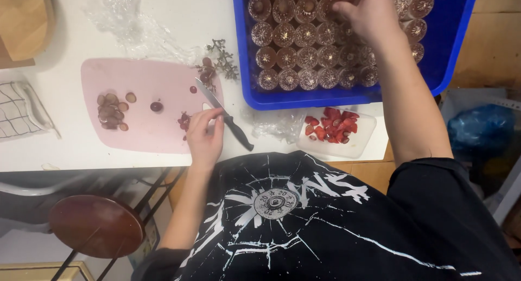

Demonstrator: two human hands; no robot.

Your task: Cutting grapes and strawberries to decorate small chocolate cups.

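Observation:
My left hand (204, 135) rests on the near edge of a pink cutting board (144, 126), fingers curled, touching small dark fruit pieces (184, 121). A black-handled knife (225, 115) lies beside it, blade pointing to the far left. My right hand (364, 9) reaches over a blue crate (450, 47) filled with several clear dessert cups (306, 58), fingertips pinched above one cup; what they pinch is too small to see. Sliced grapes (111, 110) lie on the board's left.
A white tray of cut strawberries (332, 127) sits at the table's near edge, beside crumpled plastic wrap (274, 124). A bare grape stem (222, 61) lies past the board. A round brown stool (95, 225) stands below left. A checked cloth (19, 110) lies at far left.

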